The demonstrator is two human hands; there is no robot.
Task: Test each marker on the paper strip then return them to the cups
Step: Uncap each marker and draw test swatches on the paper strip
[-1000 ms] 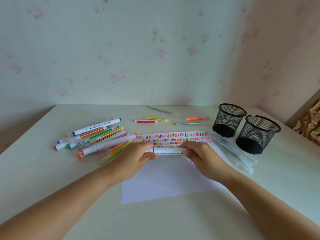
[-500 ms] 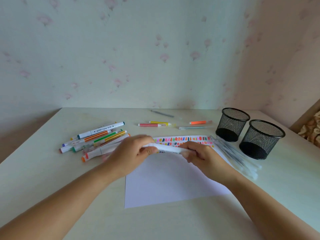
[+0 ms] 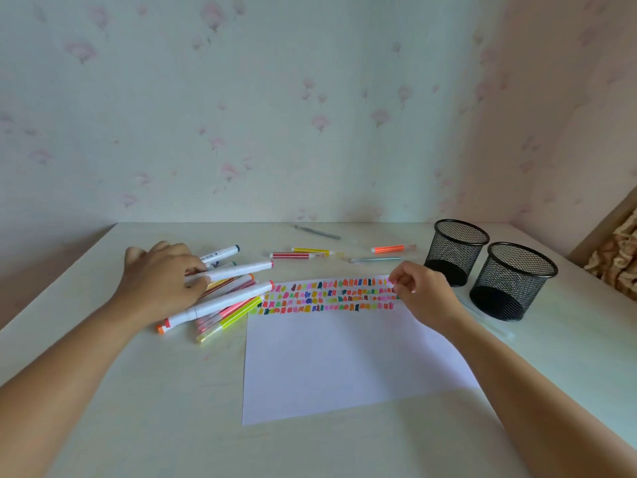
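Observation:
My left hand (image 3: 162, 284) rests on the pile of markers (image 3: 227, 305) at the left and pinches the near end of a white marker (image 3: 238, 270), which lies across the pile. My right hand (image 3: 424, 291) sits at the right end of the paper strip (image 3: 327, 294), fingers curled, with nothing visible in them. The strip is the top edge of a white sheet (image 3: 344, 360) and carries rows of coloured swatches. Two black mesh cups (image 3: 460, 232) (image 3: 522, 258) stand at the right, both empty as far as I can see.
Several thin pens lie loose at the back: grey (image 3: 317, 232), red (image 3: 296, 256), yellow (image 3: 313, 250), orange (image 3: 389, 249), teal (image 3: 375, 260). Clear pens (image 3: 489, 322) lie in front of the cups. The table meets the wall behind.
Both hands held the white marker over the strip. My left hand has carried it left onto the pile; my right hand let go and stayed at the strip's right end.

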